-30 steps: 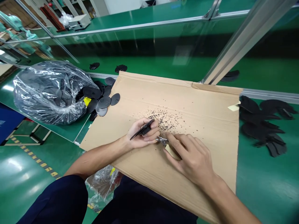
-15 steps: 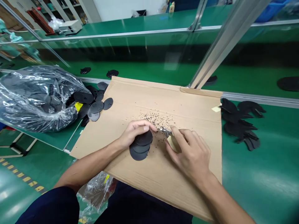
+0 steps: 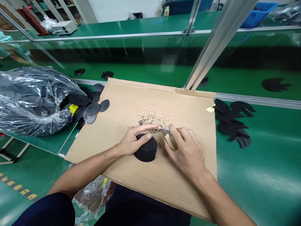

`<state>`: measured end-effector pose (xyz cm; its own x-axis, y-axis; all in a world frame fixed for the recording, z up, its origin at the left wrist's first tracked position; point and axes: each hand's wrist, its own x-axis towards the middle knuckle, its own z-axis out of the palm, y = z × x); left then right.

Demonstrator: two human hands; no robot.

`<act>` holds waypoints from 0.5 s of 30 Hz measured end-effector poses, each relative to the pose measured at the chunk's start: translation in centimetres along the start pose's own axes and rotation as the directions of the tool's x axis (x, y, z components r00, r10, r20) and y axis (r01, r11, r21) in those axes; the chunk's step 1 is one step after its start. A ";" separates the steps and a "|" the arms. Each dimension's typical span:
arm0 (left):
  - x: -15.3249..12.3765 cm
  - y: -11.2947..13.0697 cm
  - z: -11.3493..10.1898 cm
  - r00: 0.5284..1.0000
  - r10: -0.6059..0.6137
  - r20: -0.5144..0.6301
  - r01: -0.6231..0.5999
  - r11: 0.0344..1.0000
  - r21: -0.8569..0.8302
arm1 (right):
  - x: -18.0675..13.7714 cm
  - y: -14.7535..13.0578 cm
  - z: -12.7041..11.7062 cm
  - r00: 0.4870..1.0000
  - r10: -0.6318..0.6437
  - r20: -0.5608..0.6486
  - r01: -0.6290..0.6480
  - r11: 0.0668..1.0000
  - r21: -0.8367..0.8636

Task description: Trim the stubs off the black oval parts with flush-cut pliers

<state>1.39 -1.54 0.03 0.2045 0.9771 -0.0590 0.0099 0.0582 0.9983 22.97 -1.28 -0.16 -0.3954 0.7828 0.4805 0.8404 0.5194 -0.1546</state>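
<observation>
My left hand [image 3: 134, 139] pinches a black oval rubber piece [image 3: 146, 149] between thumb and fingers, its face turned up over the cardboard sheet [image 3: 131, 103]. My right hand [image 3: 188, 152] is closed around small metal nippers [image 3: 164, 129] with a pale handle. The nipper tips sit just right of my left index fingertip, close to the top edge of the black piece. Tiny black trimmings [image 3: 150, 120] lie scattered on the cardboard just beyond both hands.
A clear plastic bag [image 3: 30, 97] of black pieces lies at left, with loose black ovals [image 3: 90, 106] spilling from its mouth. A pile of black pieces [image 3: 231, 122] sits right of the cardboard. A slanted aluminium post [image 3: 211, 47] rises behind. A green conveyor belt [image 3: 152, 67] runs behind.
My left hand turned the black piece from edge-on to face up and lowered it toward the cardboard. My right hand stayed beside it with the nippers.
</observation>
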 end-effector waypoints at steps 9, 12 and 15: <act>1.6 -0.9 0.4 0.958 -0.078 -0.274 0.006 0.967 -0.254 | 0.3 0.0 -0.5 0.988 0.154 -0.026 -0.114 0.826 0.553; 1.8 -0.8 0.3 0.952 -0.059 -0.300 -0.023 0.964 -0.264 | 0.4 -0.2 -0.9 0.992 0.122 -0.038 -0.073 0.782 0.619; 1.3 -0.8 0.4 0.969 -0.053 -0.242 -0.013 0.965 -0.262 | 0.1 -0.5 -0.9 1.000 0.012 0.017 -0.020 0.761 0.648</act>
<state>2.06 -0.36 -0.81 -0.0388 0.9931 -0.1104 -0.2498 0.0973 0.9634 22.86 -1.79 0.77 -0.3911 0.7949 0.4639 0.4078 0.6015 -0.6869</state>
